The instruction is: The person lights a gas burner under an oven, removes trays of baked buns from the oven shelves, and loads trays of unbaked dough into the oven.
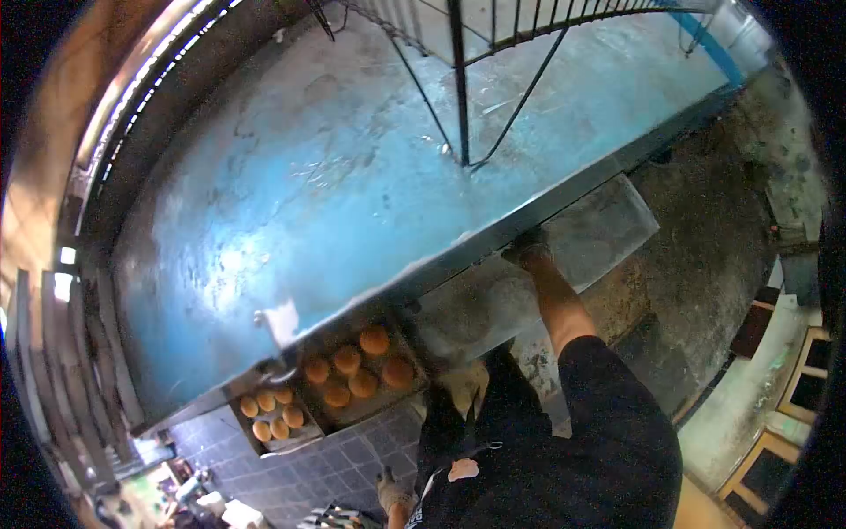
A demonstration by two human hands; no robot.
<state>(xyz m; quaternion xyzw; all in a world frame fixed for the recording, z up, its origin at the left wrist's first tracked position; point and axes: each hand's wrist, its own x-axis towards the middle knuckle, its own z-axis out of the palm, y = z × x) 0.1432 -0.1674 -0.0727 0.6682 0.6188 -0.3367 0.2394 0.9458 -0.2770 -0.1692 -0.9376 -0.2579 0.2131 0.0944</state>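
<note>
My right hand [528,253], in what looks like a dark glove, reaches to the upper edge of a long grey metal panel [480,304] under the front edge of the blue-lit metal surface. Shadow hides its fingers, so its grip cannot be made out. Low in the view, my left hand [389,490] wears a pale glove and hangs beside my body, fingers apart, holding nothing visible. To the left of the panel, a dark tray [376,414] carries several round browned buns [362,383]. A smaller tray [291,441] next to it has several smaller, paler buns [280,428].
A black wire rack [461,88] stands on the broad metal surface [352,194]. A pale cloth or paper piece [282,323] lies at its front edge. Long boards [66,370] lean at the far left. Dark tiles [335,463] cover the floor near my left hand.
</note>
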